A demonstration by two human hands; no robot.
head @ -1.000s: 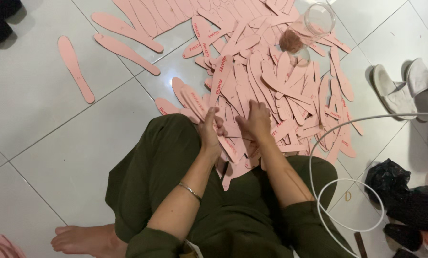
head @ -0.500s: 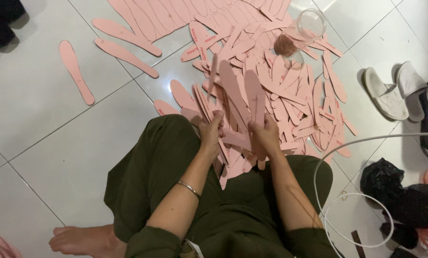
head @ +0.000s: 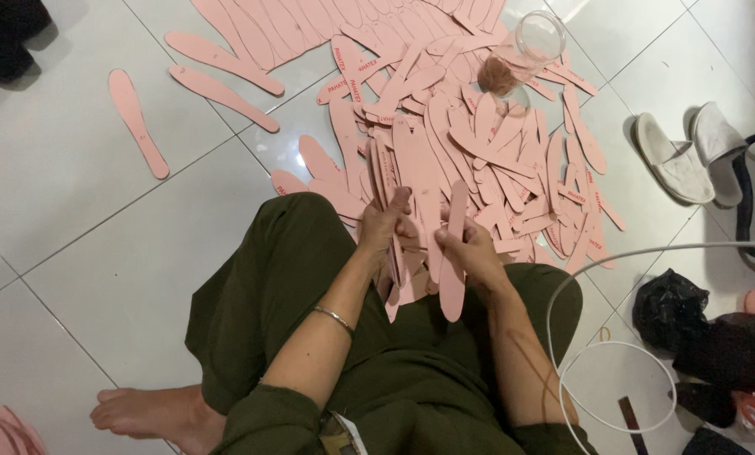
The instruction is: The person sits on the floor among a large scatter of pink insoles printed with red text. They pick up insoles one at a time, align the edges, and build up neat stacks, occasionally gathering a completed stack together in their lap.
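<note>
Pink insoles gathered in both hands over a tiled floor

Head view: left hand (head: 383,229) closes its grip around a bunched stack of flat pink foam insole cut-outs (head: 392,253), held on edge above the lap. Right hand (head: 470,251) pinches a single long pink insole piece (head: 453,253), upright and just beside the stack, its lower end hanging over the dark green trousers (head: 293,278). A thin silver bracelet (head: 335,318) circles the left wrist. Beyond the hands, a loose heap of pink insole pieces (head: 478,143) spreads across the white tiled floor (head: 99,253), with a clear round plastic jar (head: 529,46) lying on its far edge. A pair of pale slippers (head: 689,152) sits to the right, well apart from the heap. A white cable (head: 613,354) loops beside the right knee. A bare foot (head: 154,413) rests at lower left.
</note>
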